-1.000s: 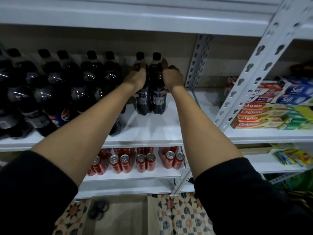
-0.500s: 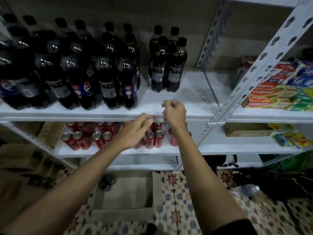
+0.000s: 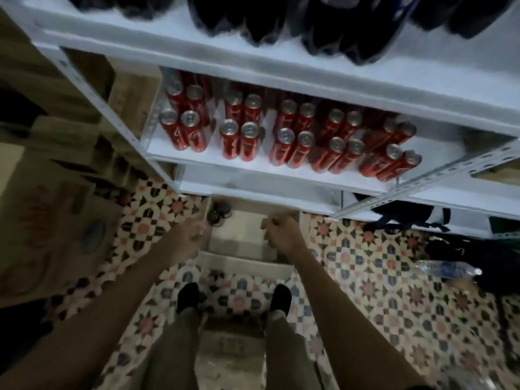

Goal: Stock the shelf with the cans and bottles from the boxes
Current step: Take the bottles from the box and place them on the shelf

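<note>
Several dark bottles (image 3: 218, 213) are seen in the far left corner of an open brown cardboard box (image 3: 247, 237) on the floor; red cans (image 3: 239, 142) fill the white shelf (image 3: 253, 171) above. Both hands, left (image 3: 194, 235) and right (image 3: 277, 230), are held curled and empty over the box.

Cans (image 3: 284, 136): red with silver tops, beyond both hands.
Shelf (image 3: 253, 175): white.
Bottles (image 3: 332, 26): dark, farthest from the hands.
Floor (image 3: 374, 274): star-patterned tiles, cream, pink and dark.
Box (image 3: 244, 237): tan, under the hands.
</note>
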